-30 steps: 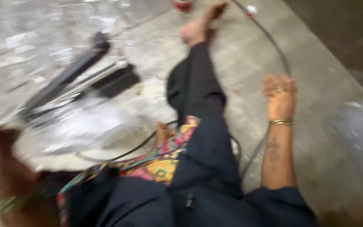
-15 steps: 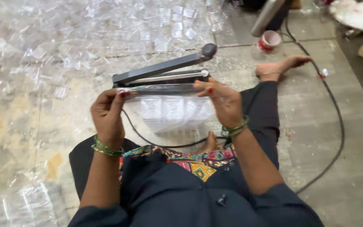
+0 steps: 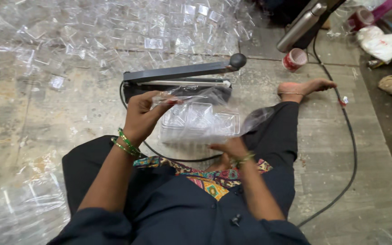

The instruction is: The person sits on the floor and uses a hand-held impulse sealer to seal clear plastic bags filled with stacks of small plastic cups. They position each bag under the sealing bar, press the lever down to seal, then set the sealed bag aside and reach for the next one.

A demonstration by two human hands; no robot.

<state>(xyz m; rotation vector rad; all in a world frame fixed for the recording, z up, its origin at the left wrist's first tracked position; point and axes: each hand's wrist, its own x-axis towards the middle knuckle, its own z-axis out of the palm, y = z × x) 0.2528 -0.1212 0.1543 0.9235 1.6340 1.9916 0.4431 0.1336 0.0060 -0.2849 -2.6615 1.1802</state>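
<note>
A person is sitting on a worn stone floor [image 3: 46,118], legs out toward the far side, w/ a spread of clear plastic trays [image 3: 114,31] covering the far-left floor and more film lying near-left. Centre frame, just beyond the knees, a dark impulse heat sealer [image 3: 178,79] is lying w/ its arm raised, round knob at the right end; a black cable [image 3: 350,149] is looping along the right. Far right: a steel flask [image 3: 302,25], a small red-and-white cup [image 3: 295,59], a white bag and a tan one.

The left hand [image 3: 148,115], green bangles at the wrist, is pinching the top left edge of a clear plastic bag [image 3: 200,120] holding stacked trays; its grip is pressed together on the film. The right hand [image 3: 230,147] is supporting the bag from the near side, fingers curled under it, though exactly how tightly they are closing is hard to tell behind the film. The bag is hanging over the lap, just near of the sealer, its open mouth pointing far toward the bar.

Judgement: sealing well probably means pulling the mouth flat and wrinkle-free, keeping trays clear of the bar, and laying the film square across it.
</note>
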